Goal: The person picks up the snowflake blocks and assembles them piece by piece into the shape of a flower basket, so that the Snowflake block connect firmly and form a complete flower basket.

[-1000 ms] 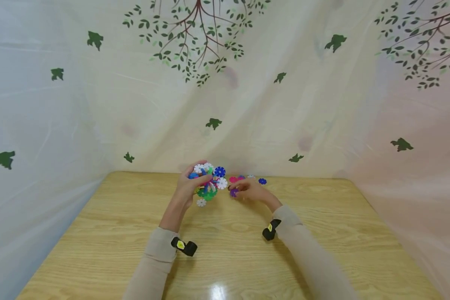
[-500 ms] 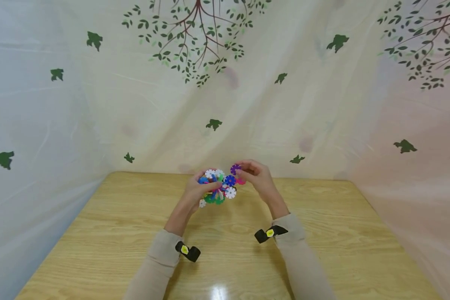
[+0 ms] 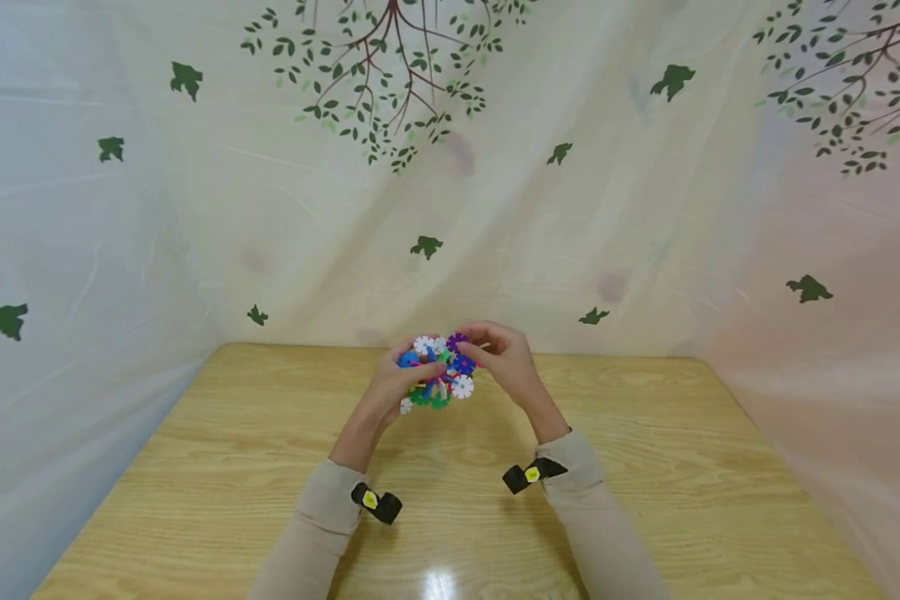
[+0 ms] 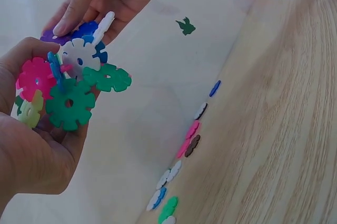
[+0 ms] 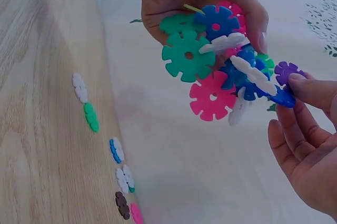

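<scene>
My left hand (image 3: 392, 382) grips a ball-like cluster of slotted plastic snowflake discs (image 5: 245, 79) above the far part of the table. Green, pink, white, blue and yellow discs stick out of it at many angles. In the right wrist view, my right hand (image 5: 316, 166) pinches a purple snowflake disc (image 5: 287, 70) between thumb and fingers. That purple disc is at the cluster's edge, close to a dark blue disc (image 5: 283, 98). Whether their slots are joined cannot be made out. The left palm hides part of the cluster's back.
Loose discs lie in a row along the wooden table's (image 3: 270, 483) far edge, among them a brown one (image 4: 192, 145), a green one (image 4: 168, 209) and a blue one (image 4: 215, 88). A patterned cloth (image 3: 330, 250) hangs right behind that edge.
My right hand has lifted the purple disc from near the table and brought it left to the cluster. The left hand has moved slightly right with the cluster.
</scene>
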### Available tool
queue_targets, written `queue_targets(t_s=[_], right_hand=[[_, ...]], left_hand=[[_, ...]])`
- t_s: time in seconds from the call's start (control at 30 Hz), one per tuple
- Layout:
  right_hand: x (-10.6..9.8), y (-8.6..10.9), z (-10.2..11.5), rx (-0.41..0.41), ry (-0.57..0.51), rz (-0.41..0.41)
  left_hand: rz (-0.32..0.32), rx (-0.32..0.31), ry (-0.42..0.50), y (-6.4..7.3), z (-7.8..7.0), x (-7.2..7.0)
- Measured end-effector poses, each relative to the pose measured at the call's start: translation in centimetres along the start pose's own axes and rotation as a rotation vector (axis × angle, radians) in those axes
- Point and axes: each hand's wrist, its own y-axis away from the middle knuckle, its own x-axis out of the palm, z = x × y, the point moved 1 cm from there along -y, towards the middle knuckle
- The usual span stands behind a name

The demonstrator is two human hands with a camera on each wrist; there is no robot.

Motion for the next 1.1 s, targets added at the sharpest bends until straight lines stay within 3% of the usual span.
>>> queue_targets(t_s=[0.33,0.6,0.93,1.1], right_hand=[[0.7,0.1,0.4,-0.003,0.007,-0.052],[1.4,0.1,0.4,-0.038,-0.002,-0.08],[1.0,0.2,0.1,-0.053,-0.062,-0.059],[1.0,0.3,0.2,-0.039,-0.071,-0.059]], left_hand=[[0.028,0.017,0.047,0.1,0.0,0.1],[0.031,-0.003,0.058,0.2,-0.3,0.2],[0.019,0.034,0.011,0.4,-0.5,0.5],[0.015,0.022,-0.002,0.6,-0.9,0.5]])
